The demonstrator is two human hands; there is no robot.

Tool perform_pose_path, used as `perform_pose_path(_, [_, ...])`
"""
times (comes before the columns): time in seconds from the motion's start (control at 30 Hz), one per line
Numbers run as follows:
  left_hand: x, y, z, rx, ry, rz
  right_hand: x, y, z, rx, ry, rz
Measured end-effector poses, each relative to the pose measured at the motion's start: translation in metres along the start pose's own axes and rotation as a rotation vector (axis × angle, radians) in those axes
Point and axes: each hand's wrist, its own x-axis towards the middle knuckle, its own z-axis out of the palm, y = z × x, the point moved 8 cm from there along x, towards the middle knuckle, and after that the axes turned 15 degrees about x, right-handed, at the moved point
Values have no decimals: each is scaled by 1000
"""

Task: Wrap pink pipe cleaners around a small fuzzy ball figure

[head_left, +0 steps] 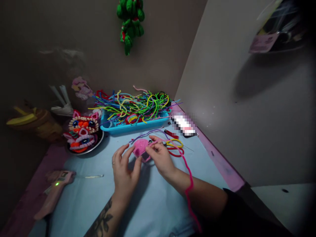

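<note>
Between the two grips, above the counter (98, 197): pink pipe-cleaner bundle (140, 146), pinched by right hand (161, 158) at its top and left hand (124, 171) at its near edge. Beyond the grips: blue tray (128, 128); far left: glue gun (55, 186).

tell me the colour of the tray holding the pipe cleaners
Bright blue. The tray shows best in the head view, the only view here.

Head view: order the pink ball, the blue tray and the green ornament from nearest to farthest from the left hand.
1. The pink ball, right at the fingers of the left hand.
2. The blue tray, behind the ball, toward the wall.
3. The green ornament, hanging high on the back wall.
</note>
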Motion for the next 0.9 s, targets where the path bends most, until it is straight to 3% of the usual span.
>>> perform_pose_path(0.13, [-2, 7, 14, 13, -126, 148, -10, -14, 9, -138, -63, -100])
perform_pose_path(0.4, [-2, -7, 34, -50, -325, 71, -16, -26, 21, -246, -191, -219])
perform_pose_path(0.73, [0, -2, 33, -83, -363, 76, -10, -17, 17, -214, -185, -142])
perform_pose_path(0.9, [6, -7, 14, -43, -185, 7, 2, -8, 0, -122, -47, -66])
